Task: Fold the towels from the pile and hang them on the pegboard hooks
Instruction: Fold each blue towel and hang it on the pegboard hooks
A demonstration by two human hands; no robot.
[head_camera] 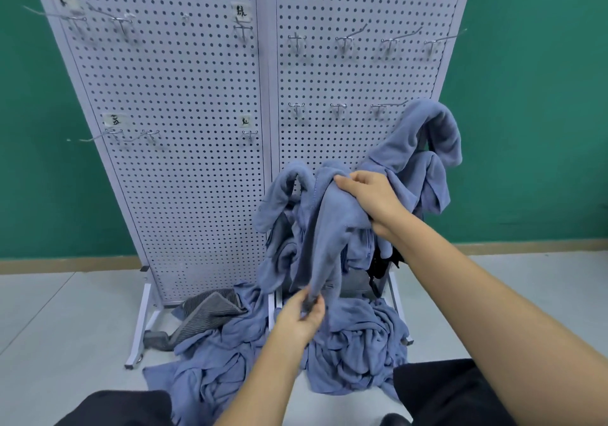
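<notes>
The soft blue terry towel (329, 228) is hanging in the air just in front of the lower part of the white perforated metal pegboard (197, 162), drawn out long between the person's two hands. The right hand (371, 195) is holding its bunched top, the grip curled tight round the cloth. The left hand (301, 318) is taking the dangling lower end, its grip pinching the fabric between thumb and fingers.

Close behind, a second blue towel (424, 142) is draping down from the right panel, and a third blue towel (283, 192) is drooping beside it to the left. Below, the crumpled pile of blue towels (355, 343) is lying on the pale grey floor (65, 310) around the board's feet, with a grey ribbed towel (207, 313) resting at its left edge. Bare wire hooks (345, 42) and small paper labels (241, 11) are dotting the panels, and a green wall (533, 129) is showing behind.
</notes>
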